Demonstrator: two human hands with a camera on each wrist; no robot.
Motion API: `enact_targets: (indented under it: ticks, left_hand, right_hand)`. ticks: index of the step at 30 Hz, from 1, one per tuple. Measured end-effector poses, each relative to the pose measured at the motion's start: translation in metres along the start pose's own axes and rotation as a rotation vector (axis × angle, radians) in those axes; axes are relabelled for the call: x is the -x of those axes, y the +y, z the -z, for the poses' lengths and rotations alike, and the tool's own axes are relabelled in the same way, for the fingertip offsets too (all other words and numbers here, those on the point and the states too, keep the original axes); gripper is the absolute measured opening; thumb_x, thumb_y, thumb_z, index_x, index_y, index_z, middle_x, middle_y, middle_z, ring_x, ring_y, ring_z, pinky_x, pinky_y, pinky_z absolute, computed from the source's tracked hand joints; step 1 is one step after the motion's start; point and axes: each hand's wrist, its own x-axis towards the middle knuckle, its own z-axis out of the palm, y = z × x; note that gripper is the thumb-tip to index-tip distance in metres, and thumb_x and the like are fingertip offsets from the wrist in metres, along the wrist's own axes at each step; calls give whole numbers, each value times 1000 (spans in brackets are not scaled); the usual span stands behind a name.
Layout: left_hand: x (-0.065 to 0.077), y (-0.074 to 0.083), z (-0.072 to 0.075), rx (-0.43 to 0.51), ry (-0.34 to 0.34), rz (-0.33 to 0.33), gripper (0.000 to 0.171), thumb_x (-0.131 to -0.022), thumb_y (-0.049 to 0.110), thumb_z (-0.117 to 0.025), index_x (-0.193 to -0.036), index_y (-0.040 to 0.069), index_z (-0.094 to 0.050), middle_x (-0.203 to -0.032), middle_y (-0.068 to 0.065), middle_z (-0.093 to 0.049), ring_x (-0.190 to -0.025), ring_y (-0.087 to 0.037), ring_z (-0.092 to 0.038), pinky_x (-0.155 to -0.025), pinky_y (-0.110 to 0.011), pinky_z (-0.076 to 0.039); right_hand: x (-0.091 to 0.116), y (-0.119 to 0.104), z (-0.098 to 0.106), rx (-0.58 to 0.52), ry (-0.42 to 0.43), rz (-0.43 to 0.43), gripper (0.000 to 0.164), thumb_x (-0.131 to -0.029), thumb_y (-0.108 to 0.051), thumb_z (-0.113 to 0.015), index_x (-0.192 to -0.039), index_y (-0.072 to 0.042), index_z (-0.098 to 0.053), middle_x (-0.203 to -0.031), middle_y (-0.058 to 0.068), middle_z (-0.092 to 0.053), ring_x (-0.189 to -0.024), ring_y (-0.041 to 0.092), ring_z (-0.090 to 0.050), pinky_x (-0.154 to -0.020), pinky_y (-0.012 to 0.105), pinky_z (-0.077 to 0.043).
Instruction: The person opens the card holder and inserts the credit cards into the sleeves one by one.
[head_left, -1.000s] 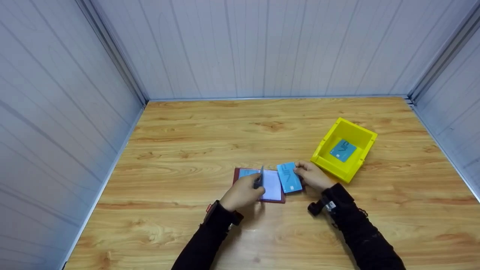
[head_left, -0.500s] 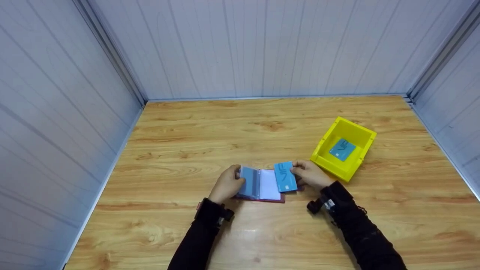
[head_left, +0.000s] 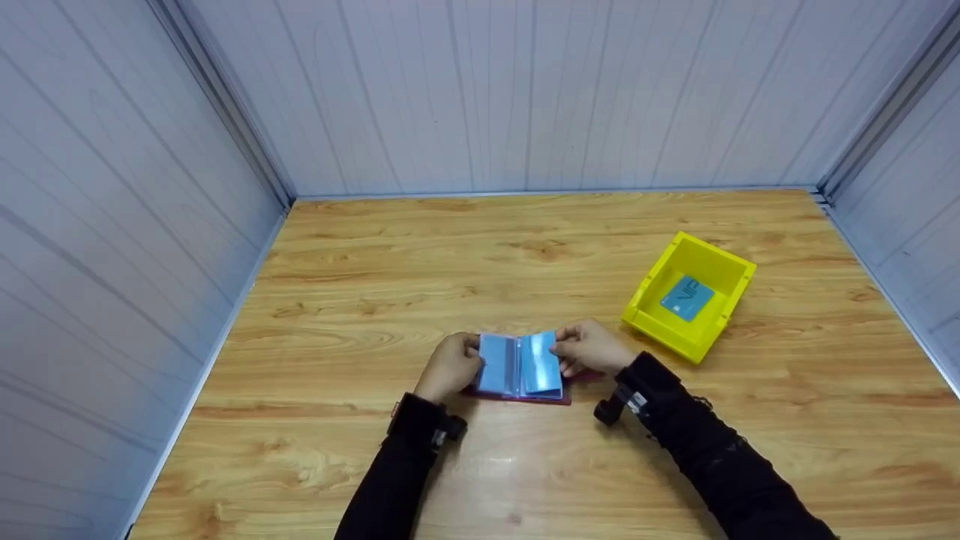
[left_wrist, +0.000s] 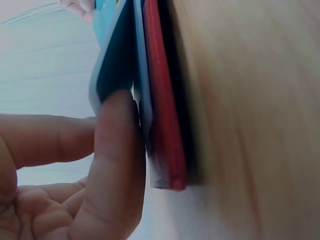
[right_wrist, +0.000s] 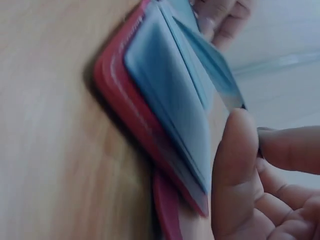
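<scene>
1. We see the card holder (right_wrist: 112, 82) lying spread on the counter (head_left: 375, 262), well apart from the far edge, its strap (right_wrist: 167, 212) poking out rightward.
2. Our left hand (head_left: 450, 367) has thumb and finger pinched on the left leaf (head_left: 495, 364) at its outer edge.
3. Our right hand (head_left: 596, 347) pinches a blue leaf (head_left: 538, 364), tilted above the right side; card or pocket, we cannot tell.
4. Beyond that hand, across a strip of wood, sits the yellow bin (head_left: 664, 341), a VIP card (head_left: 688, 298) on its floor.
</scene>
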Motion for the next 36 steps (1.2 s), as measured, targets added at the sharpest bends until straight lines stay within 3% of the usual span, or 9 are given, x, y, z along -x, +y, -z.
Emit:
enact_targets:
  ticks: [11, 29, 36]
  left_hand:
    - [-1, 0, 0, 35, -20, -4, 38, -85, -4, -53, -122, -12, -58, -82, -7, -61, -65, -11, -53, -56, -21, -45]
    - [1, 0, -1, 19, 9, -26, 33, -83, -4, -54, -115, -13, -59, -77, -3, -56, -64, -11, -51, -54, -20, -43]
    - [1, 0, -1, 15, 12, -31, 33, -82, -4, -54, -114, -13, -59, -78, -3, -56, -64, -11, -52, -54, -20, -43]
  right_hand:
    - [-10, -6, -11, 46, 15, -44, 31, -93, -2, -58, -120, 13, -52, -77, 5, -59, -54, 8, -59, -55, 21, -55]
    - [-18, -7, -23, -8, 31, 2, 13, -89, 2, -62, -99, 5, -53, -69, 5, -61, -49, 8, -61, -50, 21, -55]
    - [-20, -5, -27, -49, 41, 7, 22, -88, 2, -63, -106, 8, -50, -70, 5, -62, -48, 8, -61, -50, 22, -55]
